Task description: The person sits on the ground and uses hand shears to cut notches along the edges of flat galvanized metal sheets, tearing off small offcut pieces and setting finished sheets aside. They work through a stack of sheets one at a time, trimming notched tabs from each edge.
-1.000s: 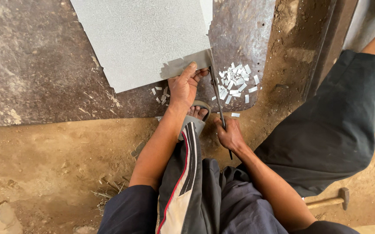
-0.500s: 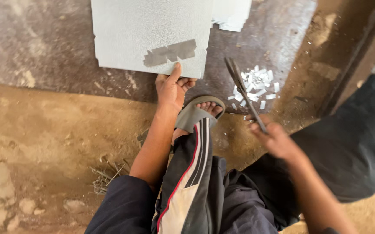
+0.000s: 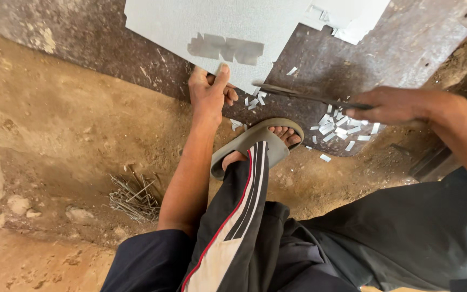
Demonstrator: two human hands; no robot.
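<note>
A dark stone slab (image 3: 352, 59) lies on the dirt floor (image 3: 71, 140), and on it rests a pale grey tile (image 3: 201, 27) with grey tape patches near its lower edge. Since a second ago the right hand (image 3: 390, 105) has swung out to the right, lifting the long flat blade (image 3: 298, 94) off the tile's edge, so the cut is paused. The left hand (image 3: 209, 94) stays pressed on the tile's near edge, thumb on top, fingers curled under. The right hand is closed around the blade's handle. White tile chips (image 3: 336, 127) lie scattered beside a grey sandal (image 3: 255, 146). No containers show; loose nails (image 3: 136, 197) lie on the dirt.
</note>
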